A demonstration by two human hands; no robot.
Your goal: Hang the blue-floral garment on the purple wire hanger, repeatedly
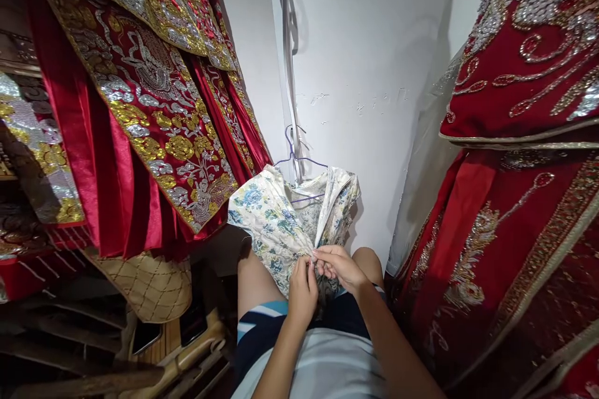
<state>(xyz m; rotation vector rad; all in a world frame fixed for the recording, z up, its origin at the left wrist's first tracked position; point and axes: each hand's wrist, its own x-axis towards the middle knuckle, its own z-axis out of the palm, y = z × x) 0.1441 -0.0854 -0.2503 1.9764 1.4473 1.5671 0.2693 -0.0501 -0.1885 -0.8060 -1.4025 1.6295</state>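
A white shirt with a blue and green floral print [271,215] hangs in front of me on a purple wire hanger [292,153], its lower part lying between my thighs. The fingers of my left hand [303,283] are pinched on the shirt's front edge. Just to the right, my right hand [339,265] pinches the same edge a little higher, thumb against forefinger. Both hands nearly touch each other at the bottom of the neck opening. Whatever small part lies between the fingertips is hidden.
Red garments with gold and silver embroidery [178,137] hang at the left, and another beaded red garment [528,106] at the right. A white wall [360,43] with a vertical metal strip [283,62] stands ahead. Wooden chair parts [187,361] and a phone [146,336] are at lower left.
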